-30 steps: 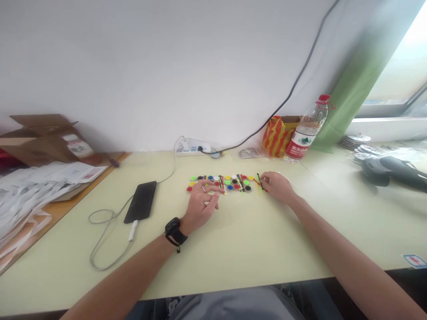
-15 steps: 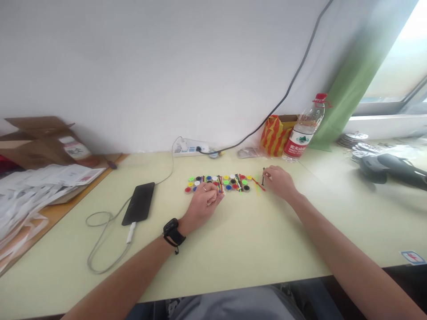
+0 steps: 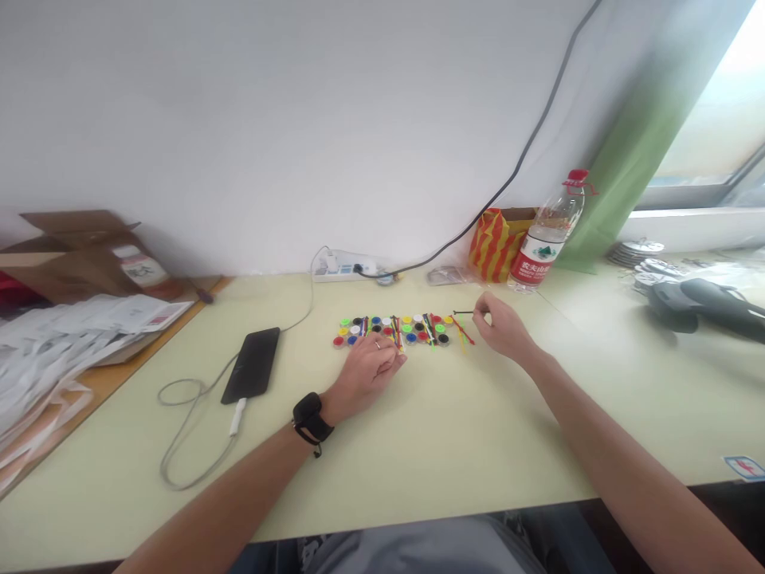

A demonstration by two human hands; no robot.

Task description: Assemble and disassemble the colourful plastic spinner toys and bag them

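Note:
My right hand (image 3: 500,325) pinches one end of a thin black stick (image 3: 463,312), which points left above the table. Just below its tip lie loose red, yellow and green sticks (image 3: 463,331), crossing one another. My left hand (image 3: 369,365), with a ring and a black wristband, rests curled at the front edge of the round coloured pieces (image 3: 411,338); whatever its fingers hold is hidden. Those pieces sit in rows of green, yellow, red, blue, white and black. Bunches of thin coloured sticks (image 3: 429,328) lie between groups of them, and my left hand covers some.
A black phone (image 3: 251,365) on a white cable lies at left. Along the wall are a power strip (image 3: 343,266), a striped bag (image 3: 495,245) and a large water bottle (image 3: 541,243). White bags (image 3: 89,327) and a box (image 3: 77,239) fill the left end; a dark device (image 3: 699,307) lies right.
The black stick has turned from upright to nearly level, pointing left, as my right hand rotated and lifted slightly. My left hand stays in about the same place. The view shifted a little.

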